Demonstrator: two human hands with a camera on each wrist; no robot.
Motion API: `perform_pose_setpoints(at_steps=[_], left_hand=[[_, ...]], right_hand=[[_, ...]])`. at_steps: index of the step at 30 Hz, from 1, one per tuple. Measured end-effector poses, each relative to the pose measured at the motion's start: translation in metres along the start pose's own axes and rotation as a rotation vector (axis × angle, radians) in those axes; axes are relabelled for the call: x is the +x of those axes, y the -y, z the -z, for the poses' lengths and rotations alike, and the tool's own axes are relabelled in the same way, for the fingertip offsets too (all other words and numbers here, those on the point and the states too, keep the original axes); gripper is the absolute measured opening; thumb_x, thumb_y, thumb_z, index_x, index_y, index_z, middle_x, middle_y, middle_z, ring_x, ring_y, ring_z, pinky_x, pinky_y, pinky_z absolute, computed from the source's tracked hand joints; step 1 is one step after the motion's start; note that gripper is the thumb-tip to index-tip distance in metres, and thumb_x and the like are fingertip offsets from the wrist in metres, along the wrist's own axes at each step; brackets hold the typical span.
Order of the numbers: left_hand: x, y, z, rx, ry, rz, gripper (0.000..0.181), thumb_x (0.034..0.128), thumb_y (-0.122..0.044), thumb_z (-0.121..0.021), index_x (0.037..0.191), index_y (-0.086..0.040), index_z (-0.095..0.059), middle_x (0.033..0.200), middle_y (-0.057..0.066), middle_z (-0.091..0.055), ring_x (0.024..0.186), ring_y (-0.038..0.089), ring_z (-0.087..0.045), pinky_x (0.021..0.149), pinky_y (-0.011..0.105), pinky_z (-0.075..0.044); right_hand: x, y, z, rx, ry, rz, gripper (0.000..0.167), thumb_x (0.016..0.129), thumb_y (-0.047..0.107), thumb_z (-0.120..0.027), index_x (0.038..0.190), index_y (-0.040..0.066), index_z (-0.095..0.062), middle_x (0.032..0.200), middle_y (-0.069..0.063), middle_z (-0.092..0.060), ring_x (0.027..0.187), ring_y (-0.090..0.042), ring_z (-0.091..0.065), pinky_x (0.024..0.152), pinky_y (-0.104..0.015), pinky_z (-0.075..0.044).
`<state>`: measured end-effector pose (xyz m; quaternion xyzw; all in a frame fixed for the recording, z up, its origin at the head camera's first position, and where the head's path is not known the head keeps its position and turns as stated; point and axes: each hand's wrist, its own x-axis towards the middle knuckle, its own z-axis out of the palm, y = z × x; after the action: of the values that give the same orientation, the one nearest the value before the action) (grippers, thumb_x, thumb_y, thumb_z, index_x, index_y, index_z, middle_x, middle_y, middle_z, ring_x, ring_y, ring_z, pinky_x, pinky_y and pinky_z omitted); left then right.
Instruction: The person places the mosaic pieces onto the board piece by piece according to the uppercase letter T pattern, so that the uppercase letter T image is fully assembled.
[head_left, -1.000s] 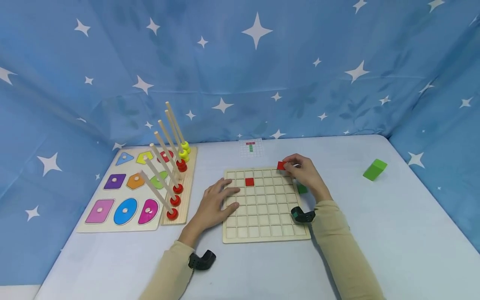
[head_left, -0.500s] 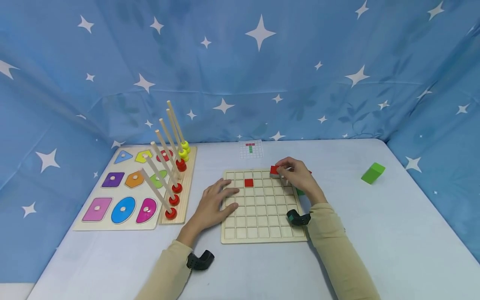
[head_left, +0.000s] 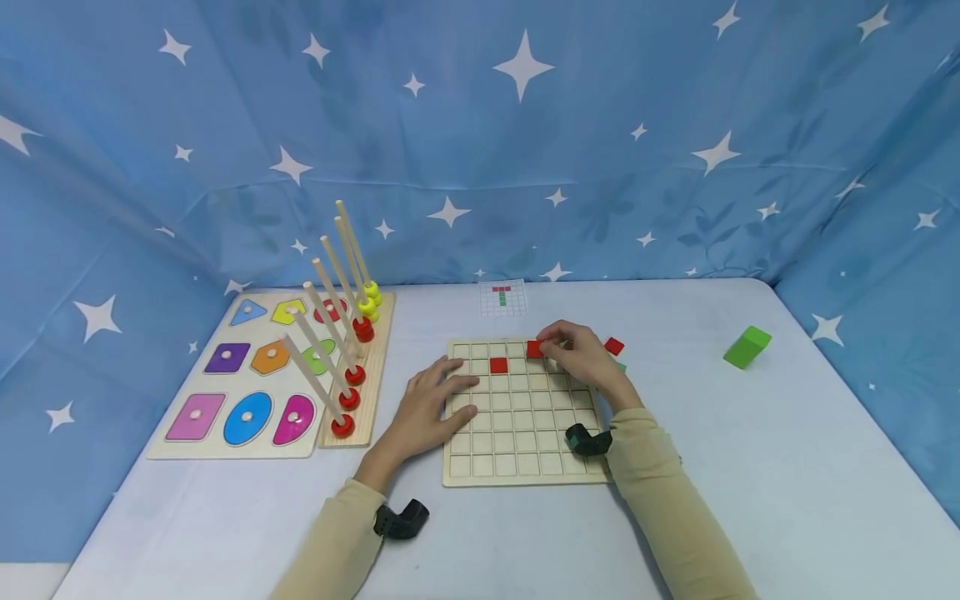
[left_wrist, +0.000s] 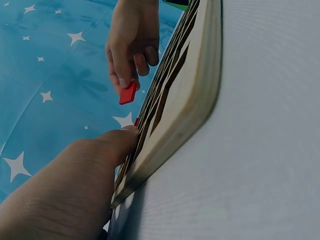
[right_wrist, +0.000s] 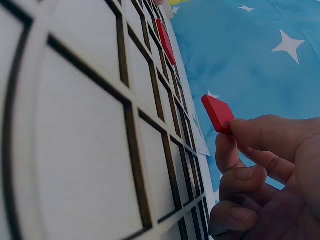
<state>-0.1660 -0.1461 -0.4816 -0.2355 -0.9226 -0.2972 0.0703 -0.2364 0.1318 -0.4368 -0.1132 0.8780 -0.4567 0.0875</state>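
Cannot count the faint lines on the small card (head_left: pixel 503 309) by the far edge of the table (head_left: pixel 675 333), nor see the far right corner of the grid board (head_left: pixel 505 422) behind the right hand (head_left: pixel 581 357), all but a sliver of the green piece (head_left: pixel 622 367) beside it, or the table's near edge, cropped below.

1 tile (head_left: pixel 498 365) sits in the grid board (head_left: pixel 525 422), with a peg stand (head_left: pixel 381 354) and shape puzzle (head_left: pixel 243 383) left, a card (head_left: pixel 502 309) behind and a block (head_left: pixel 747 347) right.

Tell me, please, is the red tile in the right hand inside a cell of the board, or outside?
Outside. The right hand pinches the red tile, and both wrist views show it apart from the board.
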Motion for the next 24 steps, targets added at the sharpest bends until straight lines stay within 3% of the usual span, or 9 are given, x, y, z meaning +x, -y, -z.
perform_pose_setpoints(at_steps=[9, 16, 24], left_hand=[[0.002, 0.001, -0.001, -0.006, -0.002, -0.002, 0.042, 0.0893, -0.042, -0.061, 0.129, -0.027, -0.058, 0.147, 0.006, -0.042, 0.143, 0.03, -0.026, 0.111, 0.057, -0.023], [0.004, 0.001, -0.001, -0.014, 0.002, -0.021, 0.042, 0.0898, -0.044, -0.059, 0.129, -0.027, -0.058, 0.147, 0.006, -0.042, 0.144, 0.03, -0.025, 0.111, 0.056, -0.023], [0.001, 0.001, -0.002, -0.015, -0.004, 0.002, 0.042, 0.0884, -0.044, -0.061, 0.127, -0.029, -0.058, 0.147, 0.004, -0.042, 0.144, 0.029, -0.026, 0.111, 0.056, -0.023]], right_hand=[[0.0, 0.002, -0.004, -0.03, 0.032, 0.081, 0.018, 0.095, 0.019, -0.056, 0.11, 0.01, -0.063, 0.102, -0.011, -0.063, 0.083, -0.021, -0.057, 0.073, -0.032, -0.046], [0.0, 0.007, -0.01, -0.053, 0.045, 0.049, 0.014, 0.094, 0.018, -0.057, 0.106, 0.01, -0.059, 0.097, -0.01, -0.063, 0.07, -0.018, -0.053, 0.064, -0.029, -0.044], [-0.003, 0.008, -0.017, -0.061, 0.051, 0.077, 0.012, 0.093, 0.015, -0.058, 0.103, 0.009, -0.059, 0.093, -0.009, -0.063, 0.068, -0.017, -0.055, 0.065, -0.028, -0.045]])
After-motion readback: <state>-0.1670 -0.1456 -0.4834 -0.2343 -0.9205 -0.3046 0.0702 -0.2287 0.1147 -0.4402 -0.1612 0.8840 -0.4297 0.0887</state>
